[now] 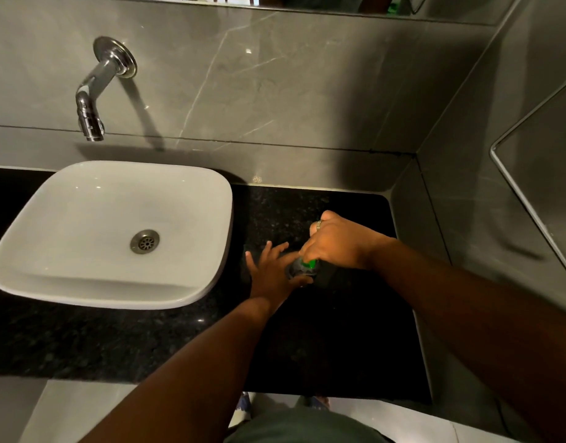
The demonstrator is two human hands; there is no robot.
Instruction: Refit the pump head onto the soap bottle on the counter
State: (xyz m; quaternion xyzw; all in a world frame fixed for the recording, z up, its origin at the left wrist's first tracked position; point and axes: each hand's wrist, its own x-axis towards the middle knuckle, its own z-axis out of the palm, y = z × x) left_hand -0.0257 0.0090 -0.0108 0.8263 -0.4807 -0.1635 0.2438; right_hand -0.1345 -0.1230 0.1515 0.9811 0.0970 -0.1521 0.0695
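Note:
The soap bottle [299, 270] stands on the black granite counter [339, 330], to the right of the basin. It looks grey, and a bit of green shows at its top [312, 263]. My right hand [336, 243] is closed over the bottle's top from above, hiding the pump head. My left hand [275, 270] presses against the bottle's left side with thumb and palm, its fingers spread toward the basin. Most of the bottle is hidden by both hands.
A white basin [115, 231] sits on the counter at the left, under a chrome wall tap [93, 94]. Grey tiled walls close the counter at the back and right. A glass panel edge [531, 187] hangs at the far right.

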